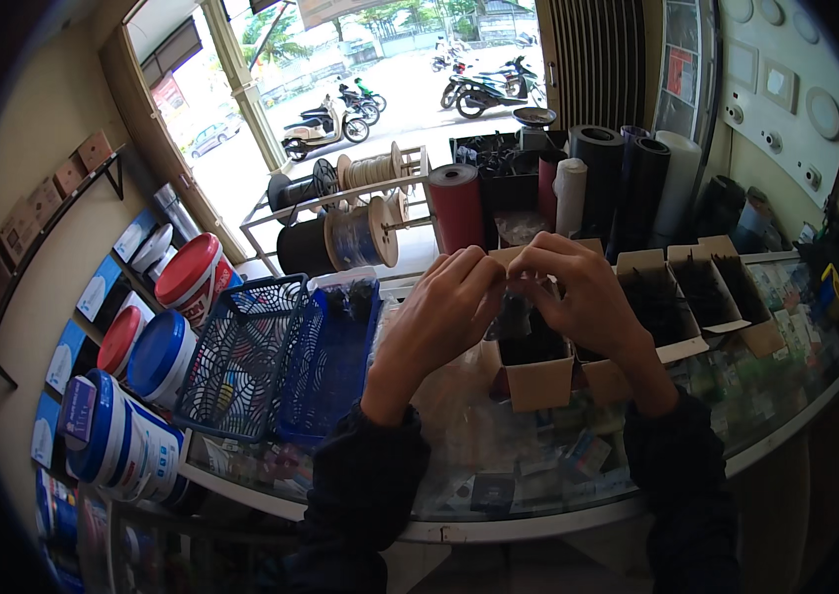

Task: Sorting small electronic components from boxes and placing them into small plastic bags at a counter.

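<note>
My left hand and my right hand meet above the glass-topped counter, fingertips pinched together. Between them hangs a small clear plastic bag with dark contents, its top edge in the fingers of both hands. Just below sits an open cardboard box filled with small black pieces, too dark to identify. My right forearm passes over a neighbouring box and partly hides it. Farther right stand more open boxes of thin black pieces. Left of my left hand is a blue plastic basket with dark bagged items at its far end.
A darker plastic basket adjoins the blue one. Small packets show through the counter glass. Behind stand upright rolls of sheet, a cable spool rack and a scale. Lidded buckets line the left.
</note>
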A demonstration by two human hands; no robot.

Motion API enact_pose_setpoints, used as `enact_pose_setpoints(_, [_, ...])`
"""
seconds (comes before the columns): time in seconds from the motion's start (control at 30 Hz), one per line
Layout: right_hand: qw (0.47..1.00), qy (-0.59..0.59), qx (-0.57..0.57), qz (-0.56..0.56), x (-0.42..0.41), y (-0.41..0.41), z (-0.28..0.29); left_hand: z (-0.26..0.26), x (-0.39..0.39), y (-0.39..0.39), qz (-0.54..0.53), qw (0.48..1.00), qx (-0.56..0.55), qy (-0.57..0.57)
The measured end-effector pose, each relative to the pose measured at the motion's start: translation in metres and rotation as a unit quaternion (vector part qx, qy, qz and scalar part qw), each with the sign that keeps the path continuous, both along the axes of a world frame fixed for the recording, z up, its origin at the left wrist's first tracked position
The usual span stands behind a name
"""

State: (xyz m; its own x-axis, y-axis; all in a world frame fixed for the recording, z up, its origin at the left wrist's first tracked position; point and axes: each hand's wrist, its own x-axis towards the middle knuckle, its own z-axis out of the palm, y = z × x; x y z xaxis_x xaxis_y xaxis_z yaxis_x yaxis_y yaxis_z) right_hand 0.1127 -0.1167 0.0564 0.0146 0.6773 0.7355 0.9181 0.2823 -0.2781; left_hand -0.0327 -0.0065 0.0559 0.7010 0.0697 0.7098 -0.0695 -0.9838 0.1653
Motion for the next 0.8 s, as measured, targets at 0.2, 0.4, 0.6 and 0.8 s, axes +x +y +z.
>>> enact_pose_setpoints(0.2, [0.99,0.137,-0.034,0.03,0.009,-0.008,0.009,0.01,-0.01,0.006,0.007,1.0,0.015,-0.011])
enact_pose_setpoints(0.4, [0.998,0.066,0.013,0.003,0.002,-0.011,0.013,0.01,-0.013,0.008,-0.026,0.999,-0.034,-0.018])
enact_pose_setpoints(0.6, [0.99,0.129,0.038,0.051,-0.007,-0.007,0.015,0.024,-0.028,0.006,0.002,0.999,-0.025,-0.035])
enact_pose_setpoints(0.8, [0.989,0.143,0.021,0.031,-0.041,0.015,0.024,0.045,-0.064,0.024,0.069,0.996,0.053,-0.016])
